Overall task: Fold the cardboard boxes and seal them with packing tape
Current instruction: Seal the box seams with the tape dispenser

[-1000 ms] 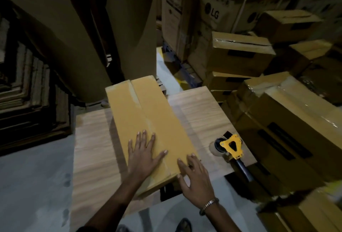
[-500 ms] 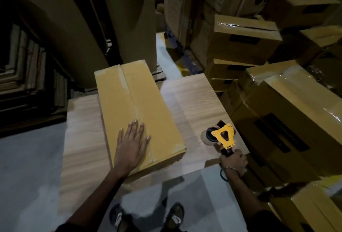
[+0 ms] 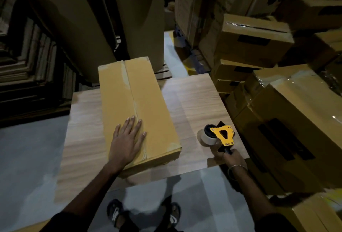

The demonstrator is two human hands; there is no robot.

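Long flat tan cardboard box [image 3: 137,109] closed, lying on light wood-grain table [image 3: 196,98], contents hidden. Left hand [image 3: 127,139] flat on box's near end, fingers straight, spread. Centre seam glossy with tape. Right hand [image 3: 231,157] grasping black handle of yellow tape dispenser [image 3: 220,135] resting near table's right edge.

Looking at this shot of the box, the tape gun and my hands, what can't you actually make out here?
Head view only:
- Box centre seam: its near stretch lies under the left hand; tape there cannot be confirmed.
- Tape dispenser handle: wrapped by the right hand.
- Tape roll: partly behind the yellow frame, so how much remains is unclear.
- Table legs: hidden under the tabletop.
- Stacked flat cardboard, left: too dark to count.
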